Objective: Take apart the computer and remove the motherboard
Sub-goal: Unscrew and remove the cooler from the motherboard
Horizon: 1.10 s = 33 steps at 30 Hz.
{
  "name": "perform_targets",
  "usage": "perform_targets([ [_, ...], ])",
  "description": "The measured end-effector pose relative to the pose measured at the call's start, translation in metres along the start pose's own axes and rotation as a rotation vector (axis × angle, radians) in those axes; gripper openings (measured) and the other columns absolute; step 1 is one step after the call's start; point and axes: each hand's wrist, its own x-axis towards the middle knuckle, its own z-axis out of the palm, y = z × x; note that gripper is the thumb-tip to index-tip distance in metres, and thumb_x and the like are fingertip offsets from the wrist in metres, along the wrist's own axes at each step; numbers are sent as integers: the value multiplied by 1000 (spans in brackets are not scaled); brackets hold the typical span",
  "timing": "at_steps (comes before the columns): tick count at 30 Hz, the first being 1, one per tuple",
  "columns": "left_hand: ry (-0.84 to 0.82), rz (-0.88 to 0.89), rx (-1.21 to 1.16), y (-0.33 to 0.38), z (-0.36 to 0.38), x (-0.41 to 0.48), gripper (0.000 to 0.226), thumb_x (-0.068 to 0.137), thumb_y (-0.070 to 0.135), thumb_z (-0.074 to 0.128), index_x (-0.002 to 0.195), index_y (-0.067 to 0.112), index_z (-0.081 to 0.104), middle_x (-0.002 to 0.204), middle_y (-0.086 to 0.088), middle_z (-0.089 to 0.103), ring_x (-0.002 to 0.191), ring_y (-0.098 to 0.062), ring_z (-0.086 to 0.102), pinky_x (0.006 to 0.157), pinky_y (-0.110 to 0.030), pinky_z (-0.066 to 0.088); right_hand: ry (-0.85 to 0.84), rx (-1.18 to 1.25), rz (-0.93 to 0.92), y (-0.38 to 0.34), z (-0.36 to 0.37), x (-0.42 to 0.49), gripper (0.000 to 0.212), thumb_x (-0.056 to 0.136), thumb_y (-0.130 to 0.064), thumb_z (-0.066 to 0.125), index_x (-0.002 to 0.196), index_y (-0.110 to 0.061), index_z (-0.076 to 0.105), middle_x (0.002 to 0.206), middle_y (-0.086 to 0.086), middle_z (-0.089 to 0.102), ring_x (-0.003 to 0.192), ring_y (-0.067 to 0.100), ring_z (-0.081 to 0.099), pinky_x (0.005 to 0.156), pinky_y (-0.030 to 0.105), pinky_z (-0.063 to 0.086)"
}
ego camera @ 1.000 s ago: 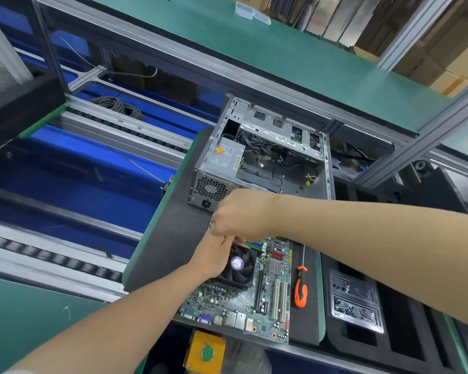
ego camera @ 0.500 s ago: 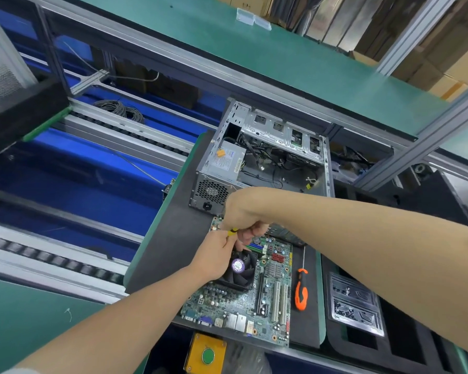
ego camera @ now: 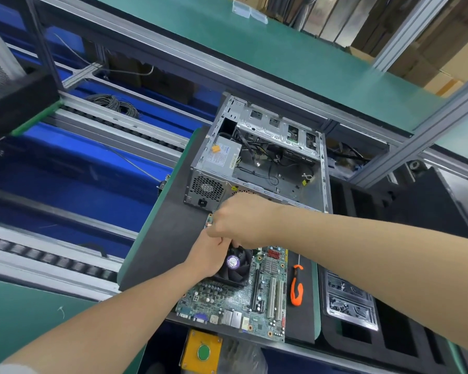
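Right hand now fisted over left hand – yellow item hidden – grips unclear; motherboard unmoved

Single head view, angled forward and down, close over motherboard; open case just beyond.

Factory line: roller conveyor, workbench.
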Motion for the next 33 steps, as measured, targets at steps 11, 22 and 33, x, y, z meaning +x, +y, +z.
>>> perform_targets([
  [11,-16,-56,-207,15,-6,-6,45,109,26,46,71,5,57,80,-9,71,91,-24,68,91,-30,48,-170,537,550,9,-32,11,51,97,-57,55,74,-12,58,63,2,59,60,20,59,48,26,47],
  [22,1,-88,-63,22,-10,-11,49,110,14,39,66,3,58,59,27,62,72,26,57,67,3,37,-377,405,440,11,-37,23,40,102,-30,54,66,-13,61,63,0,59,52,17,46,44,24,37],
  [33,-13,-43,22,14,-7,-3,31,107,20,48,95,1,69,91,-10,73,87,-25,67,83,-45,54,-143,179,231,2,-24,5,12,85,-9,69,96,-12,66,77,4,51,71,28,61,49,31,41],
])
